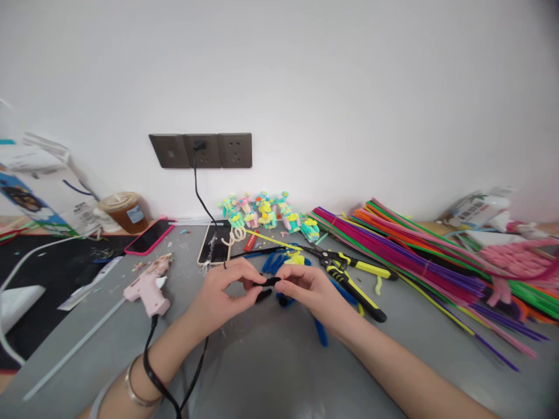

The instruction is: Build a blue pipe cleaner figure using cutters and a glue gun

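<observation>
My left hand [225,294] and my right hand [308,291] meet over the middle of the grey table [271,361]. Both pinch a short black pipe cleaner piece [268,283] between fingertips, one end in each hand. A second black piece [263,296] hangs just below, by the left fingers. Blue pipe cleaner pieces [273,263] and a small yellow one [295,258] lie right behind the hands.
A pink glue gun [147,286] lies left, its black cord [152,372] crossing my left wrist. Yellow-handled pliers [351,279] sit right of the hands. Colourful pipe cleaner bundles [414,250] fill the right side. Two phones [151,235] [213,244], small finished figures [266,212], an iced coffee cup [124,210].
</observation>
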Available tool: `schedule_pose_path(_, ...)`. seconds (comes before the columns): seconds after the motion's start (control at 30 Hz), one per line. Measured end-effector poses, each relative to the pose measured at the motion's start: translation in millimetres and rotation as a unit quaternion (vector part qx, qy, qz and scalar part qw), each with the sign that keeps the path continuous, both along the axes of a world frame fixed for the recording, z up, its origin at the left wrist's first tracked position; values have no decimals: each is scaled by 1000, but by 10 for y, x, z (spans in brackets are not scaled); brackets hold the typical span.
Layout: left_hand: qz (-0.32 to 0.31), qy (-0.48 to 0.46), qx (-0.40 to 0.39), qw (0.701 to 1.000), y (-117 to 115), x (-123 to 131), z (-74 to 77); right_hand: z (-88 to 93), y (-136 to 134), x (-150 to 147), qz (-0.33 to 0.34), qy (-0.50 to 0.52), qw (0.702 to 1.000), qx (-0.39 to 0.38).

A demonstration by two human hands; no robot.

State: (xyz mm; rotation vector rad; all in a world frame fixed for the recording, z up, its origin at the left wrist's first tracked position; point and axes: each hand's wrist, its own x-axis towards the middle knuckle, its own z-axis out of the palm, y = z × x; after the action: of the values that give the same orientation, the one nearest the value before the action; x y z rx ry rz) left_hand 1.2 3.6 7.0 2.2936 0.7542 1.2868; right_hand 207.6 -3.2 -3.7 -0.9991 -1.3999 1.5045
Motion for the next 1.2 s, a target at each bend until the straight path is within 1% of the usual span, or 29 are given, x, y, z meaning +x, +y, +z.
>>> schedule_pose_path(0.2,-7,-9,9,1000,5,2,7,3,-4,1,3,9,1000,-13)
schedule_pose_path(0.5,-13,-3,12,1000,-1,-9,2,30,-11,-11,5,19,1000,-8)
schedule_pose_path(0.93,-23,-3,-4,1000,-2,-18,2,31,-13,-3,13,28,999,-12)
schedule_pose_path(1.07,-16,3,-28,999,-9,-19,-8,18,-10,1,9,25,1000,-11)
schedule_pose_path(1.2,4,9,-66,998,-20,-26,-26,13,-17,7,-8,19,1000,-7)
